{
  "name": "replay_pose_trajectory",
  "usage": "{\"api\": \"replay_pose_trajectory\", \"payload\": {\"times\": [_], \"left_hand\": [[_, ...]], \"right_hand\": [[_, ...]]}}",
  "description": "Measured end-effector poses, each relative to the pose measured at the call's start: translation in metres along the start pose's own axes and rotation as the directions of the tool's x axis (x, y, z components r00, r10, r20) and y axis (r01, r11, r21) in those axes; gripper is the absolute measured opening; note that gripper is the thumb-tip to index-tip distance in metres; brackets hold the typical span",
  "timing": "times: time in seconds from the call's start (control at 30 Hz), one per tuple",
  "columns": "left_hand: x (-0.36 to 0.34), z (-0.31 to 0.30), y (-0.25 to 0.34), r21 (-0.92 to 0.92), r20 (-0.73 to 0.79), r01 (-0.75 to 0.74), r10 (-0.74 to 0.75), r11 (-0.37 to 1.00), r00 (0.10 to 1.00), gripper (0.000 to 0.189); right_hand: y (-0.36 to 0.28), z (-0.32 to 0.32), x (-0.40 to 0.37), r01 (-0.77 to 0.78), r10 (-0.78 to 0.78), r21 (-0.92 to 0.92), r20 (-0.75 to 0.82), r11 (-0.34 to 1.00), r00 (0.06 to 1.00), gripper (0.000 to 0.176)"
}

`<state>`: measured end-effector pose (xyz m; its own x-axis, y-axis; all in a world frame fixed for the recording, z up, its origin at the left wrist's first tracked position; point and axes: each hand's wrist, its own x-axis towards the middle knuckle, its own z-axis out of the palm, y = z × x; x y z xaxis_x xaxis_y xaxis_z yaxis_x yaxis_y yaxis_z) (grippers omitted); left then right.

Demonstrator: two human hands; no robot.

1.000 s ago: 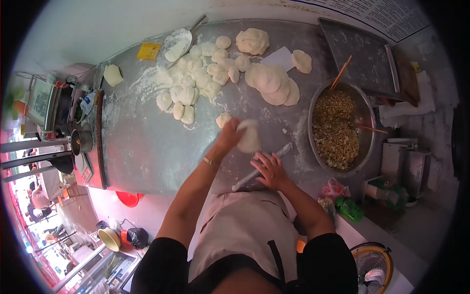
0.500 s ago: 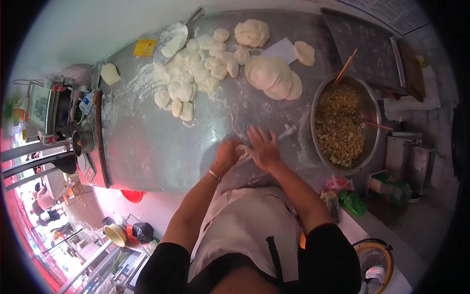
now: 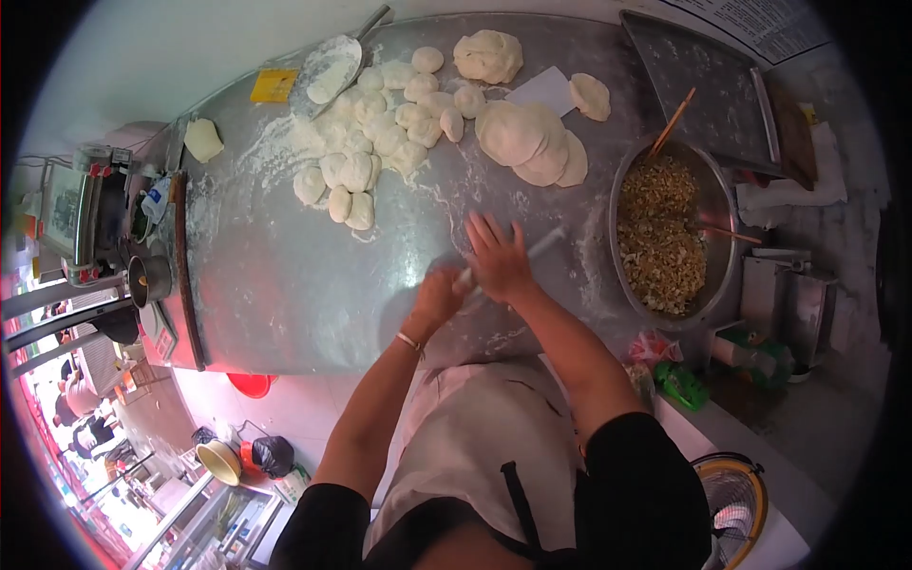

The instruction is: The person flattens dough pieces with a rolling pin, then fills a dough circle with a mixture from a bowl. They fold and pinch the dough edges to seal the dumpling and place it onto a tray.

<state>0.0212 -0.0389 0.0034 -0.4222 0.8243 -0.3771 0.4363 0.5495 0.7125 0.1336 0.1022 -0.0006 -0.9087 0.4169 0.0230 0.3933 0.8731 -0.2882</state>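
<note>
Near the front edge of the metal table [image 3: 304, 275], my right hand [image 3: 500, 261] lies over a thin rolling pin [image 3: 546, 243], its fingers stretched out and its palm on the pin. Just left of it, my left hand [image 3: 439, 296] is closed on a bit of pale dough [image 3: 465, 281] beside the pin; most of that dough is hidden. Floured dough balls [image 3: 356, 172] lie in a group beyond my hands. To their right are overlapping flat dough rounds [image 3: 532, 142] and a large dough lump [image 3: 488, 57].
A big metal bowl of chopped filling [image 3: 660, 237] with wooden sticks stands at the right. Behind it lies a dark tray [image 3: 698, 90]. A scoop with flour [image 3: 332, 71] and a yellow scraper [image 3: 274, 85] are at the back left. People are visible far left.
My right hand has moved slightly left and away from me along with the rolling pin, whose far end is higher in view. My left hand has barely shifted. The whole view has tilted slightly.
</note>
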Motion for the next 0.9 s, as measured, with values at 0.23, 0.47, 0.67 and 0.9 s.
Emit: {"api": "replay_pose_trajectory", "payload": {"times": [0.23, 0.47, 0.67, 0.9], "left_hand": [[0.016, -0.012, -0.022, 0.143, -0.002, -0.104, 0.106, 0.984, 0.994, 0.021], [0.005, -0.022, -0.004, 0.064, 0.03, -0.024, 0.022, 0.998, 0.999, 0.023], [0.023, -0.019, -0.031, 0.238, 0.065, -0.062, 0.047, 0.969, 0.997, 0.022], [0.063, -0.12, 0.014, -0.144, -0.527, -0.109, 0.017, 0.984, 0.85, 0.017]], "right_hand": [[-0.002, -0.004, -0.022, -0.053, 0.051, 0.049, 0.03, 0.997, 0.998, 0.06], [-0.003, 0.004, 0.01, -0.025, 0.024, -0.018, -0.013, 1.0, 1.0, 0.062], [-0.005, -0.002, -0.002, -0.029, 0.039, 0.09, -0.112, 0.996, 0.993, 0.063], [0.017, -0.031, -0.133, 0.123, -0.146, 0.175, 0.13, 0.977, 0.981, 0.07]]}}
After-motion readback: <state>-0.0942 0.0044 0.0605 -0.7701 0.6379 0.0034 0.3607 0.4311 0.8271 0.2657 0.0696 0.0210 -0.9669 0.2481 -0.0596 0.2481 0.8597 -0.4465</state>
